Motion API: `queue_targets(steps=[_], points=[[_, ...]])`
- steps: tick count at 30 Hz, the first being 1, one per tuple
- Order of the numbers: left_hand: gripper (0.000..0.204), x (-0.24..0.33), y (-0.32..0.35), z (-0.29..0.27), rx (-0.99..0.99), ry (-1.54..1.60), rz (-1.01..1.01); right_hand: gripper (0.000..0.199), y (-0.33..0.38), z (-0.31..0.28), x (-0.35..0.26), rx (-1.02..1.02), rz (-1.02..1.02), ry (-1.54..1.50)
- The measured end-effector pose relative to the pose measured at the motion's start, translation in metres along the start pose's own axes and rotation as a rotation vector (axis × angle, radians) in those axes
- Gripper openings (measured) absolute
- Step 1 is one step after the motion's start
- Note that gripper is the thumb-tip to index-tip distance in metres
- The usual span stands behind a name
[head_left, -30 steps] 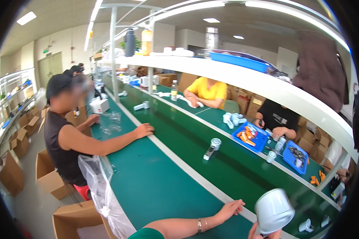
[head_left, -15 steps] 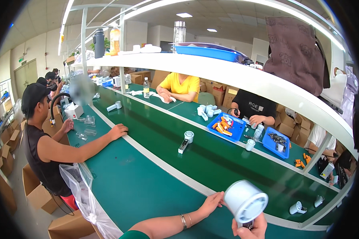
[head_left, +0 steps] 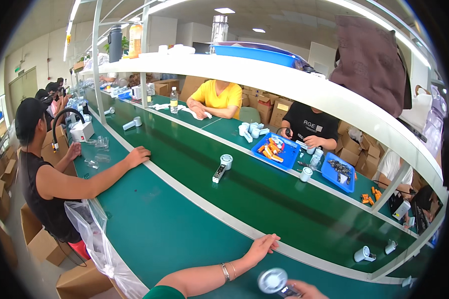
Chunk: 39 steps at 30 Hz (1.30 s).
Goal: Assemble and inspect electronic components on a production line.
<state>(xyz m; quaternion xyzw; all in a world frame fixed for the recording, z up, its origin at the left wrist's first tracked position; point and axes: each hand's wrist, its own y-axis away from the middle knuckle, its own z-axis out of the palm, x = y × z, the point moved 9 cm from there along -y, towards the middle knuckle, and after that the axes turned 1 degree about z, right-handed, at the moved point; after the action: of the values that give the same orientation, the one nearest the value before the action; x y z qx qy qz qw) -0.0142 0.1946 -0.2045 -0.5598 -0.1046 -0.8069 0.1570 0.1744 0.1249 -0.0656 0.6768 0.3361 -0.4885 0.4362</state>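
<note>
My left hand (head_left: 263, 246) rests on the pale metal rail (head_left: 209, 211) along the near side of the green conveyor. Its fingers are stretched out and nothing is in them. At the lower edge my right hand (head_left: 307, 291) is closed on a light blue round-headed device (head_left: 272, 280), partly blurred, with a dark, board-like handle part. The hand is cut off by the picture's edge. A similar round-headed device (head_left: 226, 161) lies on the conveyor ahead, its dark board showing along the handle. Another such device (head_left: 362, 254) lies on the belt at the right.
A co-worker in a dark sleeveless top (head_left: 50, 187) sits at the left, one hand on the rail. Across the belt, blue trays (head_left: 287, 166) hold orange and dark parts; a person in black (head_left: 312, 127) works behind them. A white shelf (head_left: 264, 74) arches above.
My right hand has moved down and left with the round-headed device, which is now lower and tilted differently. My left hand stays on the rail. The whole view has shifted slightly.
</note>
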Motion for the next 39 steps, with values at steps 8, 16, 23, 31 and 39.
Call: queue_targets(steps=[8,16,23,31,39], points=[[0.043,0.007,0.002,-0.004,0.022,0.021,0.012,0.064,0.057,-0.028,-0.111,0.221,-0.598,-0.403],[0.043,0.008,0.003,-0.003,0.003,0.006,0.009,0.077,0.045,-0.040,-0.073,0.776,-0.830,0.168],[0.042,0.008,0.003,-0.002,0.010,-0.019,0.036,0.072,0.028,-0.027,-0.058,0.669,-0.632,-0.399],[0.040,0.023,0.012,0.007,-0.020,-0.043,0.069,0.060,0.004,0.021,-0.112,0.183,-0.689,0.232],[0.043,-0.004,-0.001,-0.009,0.032,-0.033,0.029,0.055,-0.039,0.030,-0.093,0.099,-0.618,0.358]])
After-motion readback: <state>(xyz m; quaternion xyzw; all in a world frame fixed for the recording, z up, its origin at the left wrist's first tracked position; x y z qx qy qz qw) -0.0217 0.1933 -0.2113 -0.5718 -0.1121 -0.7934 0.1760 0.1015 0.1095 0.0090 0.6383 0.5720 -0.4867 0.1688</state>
